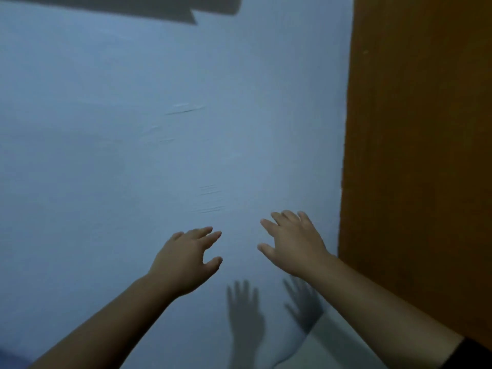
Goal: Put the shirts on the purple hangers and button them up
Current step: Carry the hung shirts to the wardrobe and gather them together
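Before the pale blue wall (133, 155), both of the person's arms reached forward with the palms turned away from the camera; the left hand (186, 259) sat low and centre, the right hand (295, 243) just beside it and slightly higher, the two apart and not touching. The fingers (210, 235) of each hand were spread and relaxed, gripping nothing; whether they pressed the wall or hovered short of it could not be told, though the two hand shadows (245, 315) fell well below the hands, which suggested a gap. An orange-brown panel (415, 155), perhaps a door or wardrobe side, stood along the right edge; a dark shadow (159, 9) crossed the top of the wall. Judged from the empty, outstretched hands, the person was between steps, reaching toward something outside the view, or steadying. No shirt and no purple hanger appeared anywhere in the view, so where they lay, which way they pointed and how their long axes ran could not be told; the dark sleeve (474, 352) at the lower right belonged to the person's own clothing.
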